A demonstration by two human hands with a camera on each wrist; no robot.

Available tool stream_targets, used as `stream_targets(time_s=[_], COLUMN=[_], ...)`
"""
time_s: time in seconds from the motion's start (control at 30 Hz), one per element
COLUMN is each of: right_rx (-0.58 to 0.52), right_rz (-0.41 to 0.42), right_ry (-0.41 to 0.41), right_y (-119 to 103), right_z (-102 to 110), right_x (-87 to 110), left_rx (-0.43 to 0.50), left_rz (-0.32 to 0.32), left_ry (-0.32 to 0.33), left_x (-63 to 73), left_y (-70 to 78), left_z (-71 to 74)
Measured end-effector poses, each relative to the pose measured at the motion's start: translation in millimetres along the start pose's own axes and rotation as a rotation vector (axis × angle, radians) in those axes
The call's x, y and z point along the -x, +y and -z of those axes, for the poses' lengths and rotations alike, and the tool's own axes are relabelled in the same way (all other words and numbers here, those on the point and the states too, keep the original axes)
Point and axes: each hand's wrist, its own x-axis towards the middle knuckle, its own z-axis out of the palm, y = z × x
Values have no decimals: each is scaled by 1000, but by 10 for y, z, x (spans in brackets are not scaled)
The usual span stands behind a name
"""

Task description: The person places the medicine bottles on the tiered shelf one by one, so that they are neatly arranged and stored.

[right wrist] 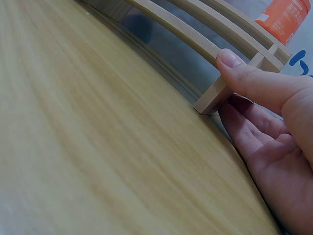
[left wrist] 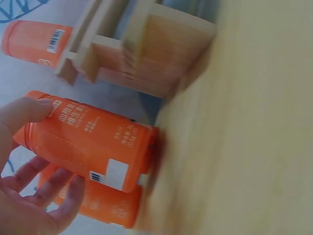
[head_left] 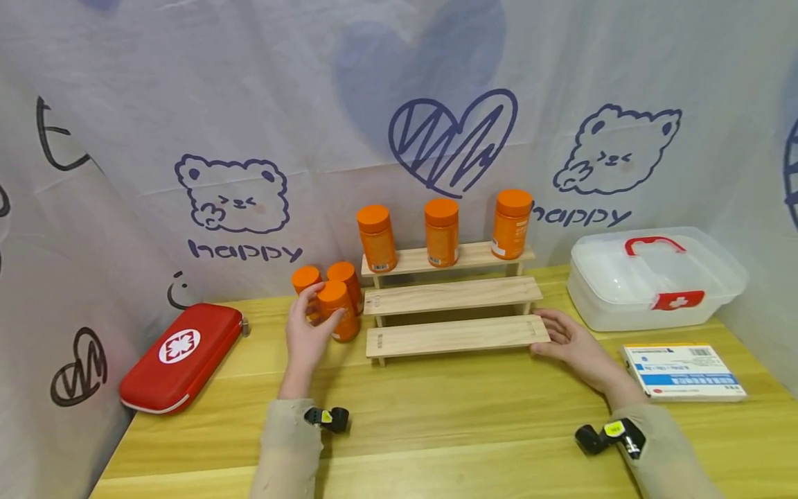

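Observation:
My left hand (head_left: 309,333) is at the front one of three orange bottles (head_left: 337,315) grouped on the table, thumb and fingers around its upper part. In the left wrist view, the thumb lies on that bottle near its lid, and the other fingertips are at its lower edge. My right hand (head_left: 576,350) holds the right end of a three-step wooden rack (head_left: 458,337), thumb against the lowest step and fingers behind its leg. On the top step stand three more orange bottles (head_left: 441,233), upright and spaced apart. The lower two steps are bare.
A red first-aid case (head_left: 181,360) lies at the left. To the right stands a clear plastic box (head_left: 648,284) with a red handle, and a white and blue medicine box (head_left: 682,373) lies before it. Behind everything hangs a printed cloth (head_left: 349,125).

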Motion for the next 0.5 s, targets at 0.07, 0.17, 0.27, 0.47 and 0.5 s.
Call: stream_targets(time_s=[0.07,0.17,0.27,0.47,0.5], right_rx=[-1,-2,-10,-33,-36], right_rz=[2,7,16,29,28], right_ry=[0,0,-3,-7,-11], right_y=[-5,-11,-17,10,19], right_z=[-1,0,0,1,0], right_x=[-3,-8,-12,-13,-14], left_rx=[4,18,19,18,26], left_rz=[-5,-10,-14,-63,-68], left_ry=[1,12,28,43,42], left_x=[-14,-62,-114,-115,-102], left_y=[53,71,62,171,204], left_z=[29,65,89,91,86])
